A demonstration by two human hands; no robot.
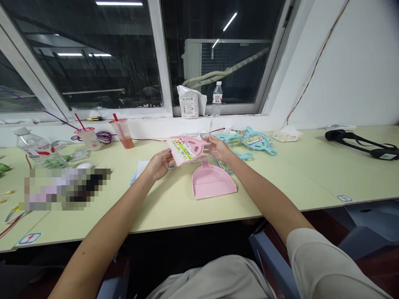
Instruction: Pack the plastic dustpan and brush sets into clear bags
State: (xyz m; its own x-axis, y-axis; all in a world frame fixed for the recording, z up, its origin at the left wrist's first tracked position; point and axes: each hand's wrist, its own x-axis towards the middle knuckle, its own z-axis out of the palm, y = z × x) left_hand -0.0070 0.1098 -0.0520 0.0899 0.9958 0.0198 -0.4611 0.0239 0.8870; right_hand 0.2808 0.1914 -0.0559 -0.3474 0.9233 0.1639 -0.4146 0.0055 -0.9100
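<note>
Above the desk (162, 207), holding a labelled pink brush (188, 150) in a closed two-handed grip, with left hand (159, 165) at the bristle end, right hand (220, 149) at the handle; showing a pink dustpan (213, 182) apparently unwrapped below, light-blue sets (264, 142) still bagged.

On the desk (280, 182), a dustpan (214, 181) lies in front of the dustpan pack (183, 151), which sits between the left hand (160, 165) and right hand (218, 148). Other packs (257, 142) lie behind the dustpan, to its right; beyond them, rightward, come tissues (287, 134), then a headset (386, 154). Two cups (123, 133) stand left of the hands, a bottle (39, 150) farther left. Behind, the windowsill (237, 120) carries a packet (189, 104) left of a water bottle (217, 104).
</note>
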